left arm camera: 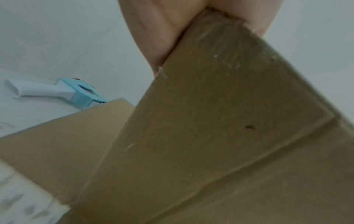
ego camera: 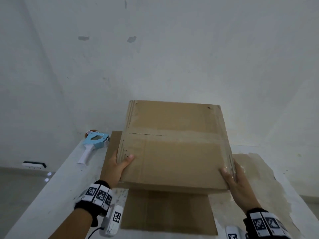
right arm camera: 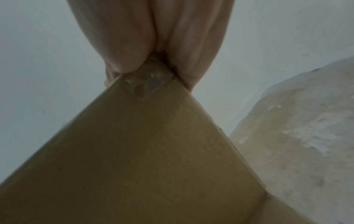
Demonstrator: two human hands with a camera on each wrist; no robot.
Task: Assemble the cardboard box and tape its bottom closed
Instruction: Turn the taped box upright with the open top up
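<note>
A brown cardboard box is held up over the white table, its flapped face toward me with a strip of clear tape along the centre seam. My left hand grips the box's left edge, thumb on top. My right hand grips the right edge where the tape wraps over. In the left wrist view the palm clasps a box corner. In the right wrist view the fingers pinch the taped edge of the box. A blue and white tape dispenser lies at the left.
A flat cardboard sheet lies on the white table beneath the box. The tape dispenser sits near the wall. A stained patch covers the table's right side. The wall stands close behind, and the table's left edge drops to the floor.
</note>
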